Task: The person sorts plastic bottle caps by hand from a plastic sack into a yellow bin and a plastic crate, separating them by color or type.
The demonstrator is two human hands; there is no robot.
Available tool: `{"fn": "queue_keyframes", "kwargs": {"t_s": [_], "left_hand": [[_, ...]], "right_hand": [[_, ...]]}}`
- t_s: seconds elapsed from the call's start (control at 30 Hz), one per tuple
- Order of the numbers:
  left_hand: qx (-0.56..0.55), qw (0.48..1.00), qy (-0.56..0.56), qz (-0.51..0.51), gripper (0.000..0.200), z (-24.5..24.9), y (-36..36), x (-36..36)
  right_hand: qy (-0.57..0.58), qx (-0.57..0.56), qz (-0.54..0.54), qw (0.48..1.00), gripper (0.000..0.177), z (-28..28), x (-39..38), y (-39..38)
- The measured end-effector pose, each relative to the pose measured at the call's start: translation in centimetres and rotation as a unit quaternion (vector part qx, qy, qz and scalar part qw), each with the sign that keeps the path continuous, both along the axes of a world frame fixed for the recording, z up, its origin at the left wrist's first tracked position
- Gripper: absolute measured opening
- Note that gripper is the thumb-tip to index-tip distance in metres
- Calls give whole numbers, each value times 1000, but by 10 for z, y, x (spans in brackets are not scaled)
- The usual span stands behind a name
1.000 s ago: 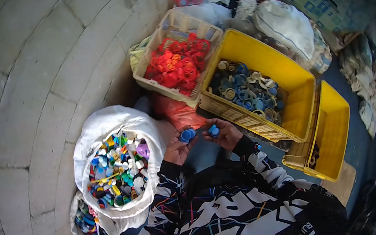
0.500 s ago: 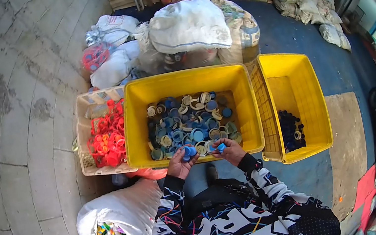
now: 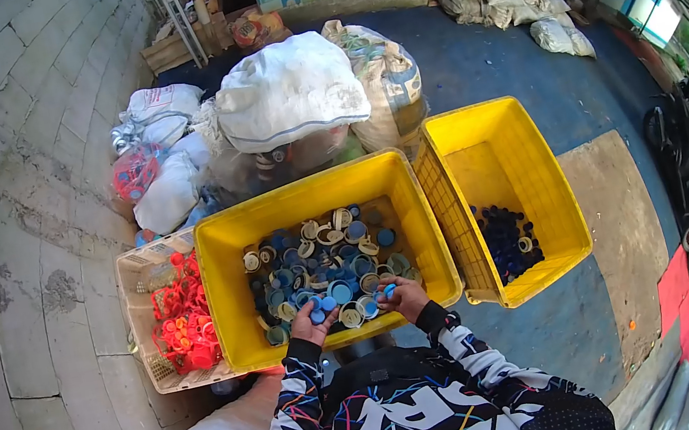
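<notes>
Grey block wall point(image 3: 24, 225) at left, blue floor point(image 3: 512, 66) beyond, white sack point(image 3: 286, 92) behind the big yellow crate point(image 3: 297, 208). Just above the near rim of that crate, a cluster of blue caps point(image 3: 317, 312) grasped between thumb and fingers of the left hand point(image 3: 307, 327); a blue cap point(image 3: 388, 290), possibly more, pinched in the right hand point(image 3: 408, 299). Exact count too small to tell.

Best to grip lightly at the edges, firm enough against slipping, without squeezing the cluster apart. Hold both hands low, palms turned in, with each cap in plain sight; shift only one at a time, using the thumb.

Bright mid-blue, round, apparently smooth plastic; smaller and cleaner-looking than the mixed blue and cream lids point(image 3: 340, 292) below.
</notes>
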State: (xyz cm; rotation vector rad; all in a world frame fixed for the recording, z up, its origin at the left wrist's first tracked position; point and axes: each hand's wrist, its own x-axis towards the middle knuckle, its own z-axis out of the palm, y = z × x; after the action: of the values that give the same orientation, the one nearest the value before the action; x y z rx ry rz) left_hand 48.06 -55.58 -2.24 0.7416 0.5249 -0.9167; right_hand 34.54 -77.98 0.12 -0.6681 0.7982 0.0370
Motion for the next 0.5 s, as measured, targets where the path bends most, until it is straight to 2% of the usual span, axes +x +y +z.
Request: {"fn": "queue_keyframes", "kwargs": {"t_s": [0.1, 0.13, 0.27, 0.37, 0.5], "left_hand": [[-8, 1000, -4, 12, 26, -11, 4, 10], [-16, 1000, 10, 14, 27, -13, 7, 12], [-32, 999, 30, 26, 28, -35, 17, 15], [-19, 997, 43, 64, 24, -27, 17, 15], [0, 998, 2, 69, 25, -26, 13, 13]], "right_hand": [[11, -18, 18, 1000, 54, -5, 8, 2], [21, -43, 24, 999, 61, -6, 12, 3], [79, -178, 51, 980, 64, -13, 28, 3], [49, -166, 89, 981, 60, -22, 33, -6], [39, -178, 123, 975, 60, -15, 39, -13]]}}
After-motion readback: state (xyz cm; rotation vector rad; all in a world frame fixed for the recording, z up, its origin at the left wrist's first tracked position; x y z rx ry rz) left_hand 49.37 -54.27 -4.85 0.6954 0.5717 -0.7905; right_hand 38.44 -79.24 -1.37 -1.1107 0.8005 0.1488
